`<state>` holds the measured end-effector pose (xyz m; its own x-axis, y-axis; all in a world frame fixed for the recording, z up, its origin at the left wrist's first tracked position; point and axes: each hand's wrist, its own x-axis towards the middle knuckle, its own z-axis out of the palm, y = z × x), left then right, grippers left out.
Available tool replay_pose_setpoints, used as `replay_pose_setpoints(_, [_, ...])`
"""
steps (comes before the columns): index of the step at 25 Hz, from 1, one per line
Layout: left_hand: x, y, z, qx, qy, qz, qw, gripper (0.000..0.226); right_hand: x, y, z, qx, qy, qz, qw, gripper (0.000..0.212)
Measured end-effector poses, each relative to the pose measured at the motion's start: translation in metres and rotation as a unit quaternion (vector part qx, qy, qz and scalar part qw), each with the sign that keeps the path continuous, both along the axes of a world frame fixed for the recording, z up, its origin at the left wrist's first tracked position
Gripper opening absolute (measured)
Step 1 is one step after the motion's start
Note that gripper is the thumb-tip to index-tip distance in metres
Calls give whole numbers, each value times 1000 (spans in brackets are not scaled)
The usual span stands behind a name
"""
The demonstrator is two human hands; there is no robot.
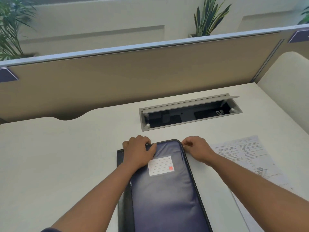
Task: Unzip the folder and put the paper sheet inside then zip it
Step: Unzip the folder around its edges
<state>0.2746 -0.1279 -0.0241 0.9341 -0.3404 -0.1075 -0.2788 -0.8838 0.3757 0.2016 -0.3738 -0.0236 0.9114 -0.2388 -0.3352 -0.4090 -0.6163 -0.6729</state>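
A dark blue zip folder (167, 190) with a white label lies on the desk in front of me, its long side running away from me. My left hand (138, 151) grips the folder's far left top edge, fingers curled over it. At the far right corner, my right hand (195, 148) pinches something small at the zip line; the zip pull itself is hidden by the fingers. A printed paper sheet (242, 156) lies flat on the desk to the right of the folder, partly under my right forearm.
An open cable box (189, 113) with a raised grey lid is set into the white desk (58, 156) beyond the folder. A tan partition (133, 77) closes the desk's far side, with plants behind it.
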Motion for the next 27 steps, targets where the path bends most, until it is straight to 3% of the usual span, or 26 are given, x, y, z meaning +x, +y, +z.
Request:
replay_pose_setpoints(3, [-9, -53, -5, 8, 19, -61, 998, 34, 1, 2, -6, -51, -40, 4, 998, 10])
replay_pose_setpoints(8, [-10, -75, -15, -73, 44, 32, 996, 19, -13, -4, -17, -127, -85, 43, 987, 12])
replay_pose_setpoints(18, [-13, -77, -12, -83, 30, 36, 995, 16, -136, 2, -33, -196, -141, 129, 962, 19])
replay_pose_setpoints(22, [-11, -77, -12, -71, 22, 31, 997, 17, -202, 10, -38, -185, -151, 140, 961, 21])
replay_pose_setpoints(25, [-13, -76, -9, -50, 15, 15, 999, 23, -237, 20, -36, -153, -133, 99, 974, 10])
replay_pose_setpoints(27, [-26, -76, -1, -15, -22, -58, 998, 36, -243, 26, -36, -132, -129, 72, 980, 12])
